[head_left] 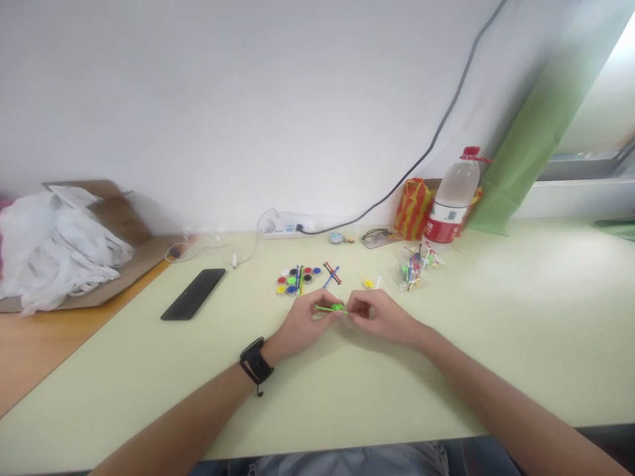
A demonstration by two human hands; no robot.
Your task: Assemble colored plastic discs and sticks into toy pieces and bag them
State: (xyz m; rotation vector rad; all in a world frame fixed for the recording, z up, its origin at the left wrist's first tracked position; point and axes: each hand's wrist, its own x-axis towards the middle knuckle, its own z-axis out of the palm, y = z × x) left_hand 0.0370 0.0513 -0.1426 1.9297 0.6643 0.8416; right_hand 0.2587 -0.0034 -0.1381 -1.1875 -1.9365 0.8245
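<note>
My left hand (pixel 312 317) pinches a small green plastic piece (pixel 337 307), made of a thin stick with a round disc at its middle. At the right end of the stick, my right hand (pixel 380 315) has its thumb and finger closed on it. Just beyond my hands lie several coloured round discs (pixel 292 281) in rows, with thin sticks laid over them. Crossed red and blue sticks (pixel 332 274) rest beside them. A yellow disc (pixel 368 284) and a white stick (pixel 379 282) lie past my right hand.
Clear bags of coloured plastic parts (pixel 417 268) lie at right, in front of a large water bottle (pixel 451 198). A black phone (pixel 193 294) lies at left. White plastic bags (pixel 59 244) sit on cardboard. By the wall are a power strip (pixel 285 226) and a grey cable (pixel 421 157).
</note>
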